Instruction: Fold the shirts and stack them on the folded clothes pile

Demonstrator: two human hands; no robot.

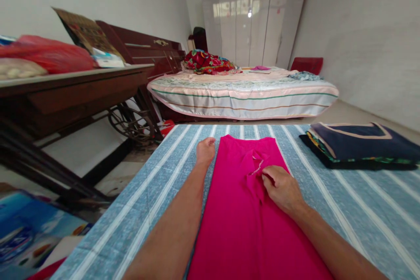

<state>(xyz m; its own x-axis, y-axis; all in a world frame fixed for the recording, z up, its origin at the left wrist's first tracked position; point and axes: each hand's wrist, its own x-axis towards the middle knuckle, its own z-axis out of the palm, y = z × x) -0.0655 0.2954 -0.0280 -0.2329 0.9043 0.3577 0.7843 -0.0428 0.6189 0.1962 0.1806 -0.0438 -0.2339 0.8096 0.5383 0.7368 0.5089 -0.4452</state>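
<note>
A bright pink shirt (229,214) lies flat in a long folded strip on the striped cloth, its lower end running out of the frame. Near its far end, a small opening with a pale edge, perhaps the collar or a cuff, is bunched up. My right hand (284,188) pinches the fabric beside that opening between thumb and fingers. My left hand (206,151) is curled into a loose fist just left of the shirt's far left corner, and nothing shows in it.
A stack of folded dark clothes (357,144) sits on the right of the blue striped cloth (164,183). Beyond is a bed (243,100) with a red floral bundle (210,62). An old sewing-machine table (75,89) stands left, above a blue box (29,227).
</note>
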